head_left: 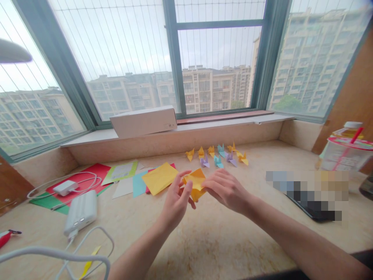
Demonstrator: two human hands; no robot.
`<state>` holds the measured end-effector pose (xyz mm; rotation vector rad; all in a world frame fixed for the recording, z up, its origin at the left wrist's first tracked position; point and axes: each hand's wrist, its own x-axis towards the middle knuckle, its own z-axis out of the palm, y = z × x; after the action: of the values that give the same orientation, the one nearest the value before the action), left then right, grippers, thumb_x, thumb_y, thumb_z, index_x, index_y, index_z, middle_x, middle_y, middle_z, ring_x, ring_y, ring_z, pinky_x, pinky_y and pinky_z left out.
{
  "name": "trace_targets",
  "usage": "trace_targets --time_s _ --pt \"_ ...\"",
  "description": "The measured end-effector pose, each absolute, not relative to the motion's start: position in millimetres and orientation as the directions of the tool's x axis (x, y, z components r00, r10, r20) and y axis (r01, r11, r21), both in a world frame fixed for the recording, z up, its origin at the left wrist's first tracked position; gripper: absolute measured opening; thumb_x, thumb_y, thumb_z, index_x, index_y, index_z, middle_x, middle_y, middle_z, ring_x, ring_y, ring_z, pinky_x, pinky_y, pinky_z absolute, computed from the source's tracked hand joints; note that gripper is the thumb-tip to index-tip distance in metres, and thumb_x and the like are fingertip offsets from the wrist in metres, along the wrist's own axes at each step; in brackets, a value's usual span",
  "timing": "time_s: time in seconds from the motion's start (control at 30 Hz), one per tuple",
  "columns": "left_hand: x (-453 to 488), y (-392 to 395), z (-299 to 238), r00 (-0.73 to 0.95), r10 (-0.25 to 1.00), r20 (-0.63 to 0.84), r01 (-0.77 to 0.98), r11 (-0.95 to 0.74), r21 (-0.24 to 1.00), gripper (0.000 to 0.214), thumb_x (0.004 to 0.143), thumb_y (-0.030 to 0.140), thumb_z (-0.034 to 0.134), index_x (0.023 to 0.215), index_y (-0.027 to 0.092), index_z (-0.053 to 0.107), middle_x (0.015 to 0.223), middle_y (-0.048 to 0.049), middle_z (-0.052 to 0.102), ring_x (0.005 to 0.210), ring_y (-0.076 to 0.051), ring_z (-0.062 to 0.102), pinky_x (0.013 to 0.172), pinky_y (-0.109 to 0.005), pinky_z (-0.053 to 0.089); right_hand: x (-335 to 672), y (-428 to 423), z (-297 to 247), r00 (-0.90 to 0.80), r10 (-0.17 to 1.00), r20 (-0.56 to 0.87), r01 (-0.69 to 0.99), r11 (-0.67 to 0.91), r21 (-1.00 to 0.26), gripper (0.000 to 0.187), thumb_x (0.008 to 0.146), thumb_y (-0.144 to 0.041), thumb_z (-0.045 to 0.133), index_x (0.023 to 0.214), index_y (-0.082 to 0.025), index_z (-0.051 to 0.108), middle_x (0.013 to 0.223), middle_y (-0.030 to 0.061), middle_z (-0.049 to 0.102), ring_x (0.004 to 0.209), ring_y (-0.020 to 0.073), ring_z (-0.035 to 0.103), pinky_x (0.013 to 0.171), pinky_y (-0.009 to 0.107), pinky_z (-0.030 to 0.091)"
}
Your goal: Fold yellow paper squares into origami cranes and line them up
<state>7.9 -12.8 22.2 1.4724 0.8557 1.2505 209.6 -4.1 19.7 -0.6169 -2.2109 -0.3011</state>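
Note:
A partly folded piece of yellow origami paper (196, 180) is held above the stone counter, between both hands. My left hand (176, 196) grips its left side, thumb in front and fingers behind. From the right, my right hand (227, 189) pinches the paper's edge, its fingertips partly hidden. Beyond them stand several small paper cranes in two rows, among them a yellow crane (190, 154), a blue crane (218, 162) and a purple crane (231, 158). Left of my hands lies a flat yellow sheet (159, 179) over a light blue sheet (139, 185).
On the left are a white power bank (81, 212), a charger (65, 188), a looping white cable (55, 252) and red paper (97, 171). A white box (144, 121) rests on the sill. A partly pixelated phone (313, 210) and a lidded cup (344, 157) are right.

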Motion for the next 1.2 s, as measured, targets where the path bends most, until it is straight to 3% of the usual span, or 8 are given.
trace_targets --time_s 0.2,0.43,0.6,0.7,0.9,1.03,1.2 --pt "6 -13 17 0.317 0.903 0.291 -0.093 -0.276 0.957 0.054 0.090 0.048 0.062 0.134 0.023 0.044 0.088 -0.0016 0.062 0.064 -0.014 0.065 0.047 -0.023 0.055 207 -3 14 -0.402 0.381 0.833 0.520 0.844 -0.136 0.011 0.096 -0.023 0.060 0.087 -0.020 0.067 0.084 0.0068 0.076 0.077 0.0208 0.069 0.074 0.035 0.051" --pt "7 -12 16 0.323 0.907 0.271 -0.093 -0.255 0.962 0.065 0.084 0.040 0.071 0.139 0.025 0.042 0.088 -0.0021 0.063 0.068 -0.015 0.062 0.049 -0.021 0.053 200 -6 10 -0.335 0.535 0.776 0.434 0.818 -0.378 0.018 0.097 -0.029 0.058 0.081 -0.021 0.064 0.081 0.0049 0.073 0.073 0.0180 0.067 0.071 0.031 0.052" --pt "8 -10 12 0.306 0.912 0.274 -0.046 -0.274 0.961 0.066 0.085 0.028 0.067 0.143 0.026 0.035 0.089 -0.0011 0.061 0.070 -0.014 0.061 0.051 -0.020 0.054 198 -6 7 -0.228 0.571 0.789 0.542 0.747 -0.384 0.004 0.094 -0.021 0.056 0.097 -0.022 0.058 0.090 0.0058 0.071 0.076 0.0194 0.067 0.070 0.032 0.054" --pt "9 -9 8 0.300 0.916 0.268 0.004 -0.282 0.959 0.059 0.087 0.028 0.063 0.140 0.023 0.039 0.087 -0.0016 0.063 0.069 -0.015 0.063 0.051 -0.022 0.054 196 -6 6 -0.249 0.550 0.797 0.574 0.747 -0.336 0.014 0.092 -0.018 0.058 0.104 -0.022 0.054 0.103 0.0090 0.070 0.092 0.0230 0.068 0.080 0.037 0.055" --pt "10 -6 0 0.319 0.902 0.290 0.049 -0.321 0.946 0.049 0.088 0.028 0.061 0.134 0.021 0.044 0.084 -0.0019 0.064 0.067 -0.015 0.063 0.050 -0.023 0.056 194 -7 5 -0.298 0.551 0.780 0.624 0.731 -0.278 0.011 0.092 -0.029 0.064 0.095 -0.022 0.056 0.115 0.0126 0.067 0.106 0.0280 0.066 0.091 0.046 0.054" --pt "9 -5 -1 0.339 0.892 0.300 0.059 -0.338 0.939 0.044 0.090 0.031 0.060 0.130 0.021 0.048 0.083 -0.0024 0.063 0.064 -0.014 0.062 0.048 -0.023 0.055 194 -6 2 -0.226 0.565 0.794 0.569 0.738 -0.362 0.008 0.092 -0.020 0.060 0.087 -0.022 0.055 0.113 0.0115 0.068 0.106 0.0262 0.066 0.091 0.043 0.054" --pt "8 -6 -3 0.379 0.871 0.312 0.081 -0.367 0.927 0.043 0.094 0.036 0.056 0.134 0.021 0.051 0.081 -0.0022 0.061 0.062 -0.012 0.059 0.048 -0.020 0.054 193 -3 2 -0.047 0.613 0.788 0.486 0.704 -0.518 0.006 0.090 -0.020 0.061 0.094 -0.022 0.056 0.105 0.0098 0.070 0.098 0.0242 0.069 0.083 0.038 0.056"
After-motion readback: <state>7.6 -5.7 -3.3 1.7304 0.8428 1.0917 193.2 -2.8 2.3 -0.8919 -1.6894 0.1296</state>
